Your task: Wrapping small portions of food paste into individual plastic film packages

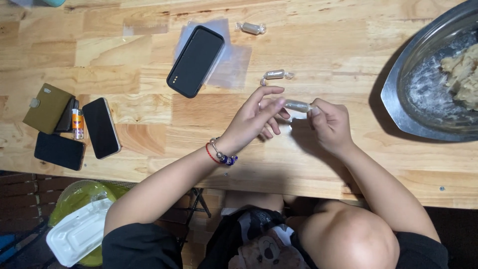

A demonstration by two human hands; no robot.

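Over the wooden table (318, 45), my left hand (256, 117) and my right hand (328, 124) hold the two ends of a small candy-like roll wrapped in clear film (297, 105). My left fingertips pinch its left end and my right thumb and finger pinch its right end. Two finished wrapped rolls lie on the table beyond it, one (275, 74) just past my left hand and one (251, 28) farther back. A beaded bracelet and a red cord circle my left wrist.
A metal tray (398, 89) with pale dough (463, 74) sits at the right. Clear plastic sheets (234, 62) lie under a black phone (195, 61). At the left are two more phones (101, 127) (59, 151), an olive wallet (47, 107) and a small tube (77, 123).
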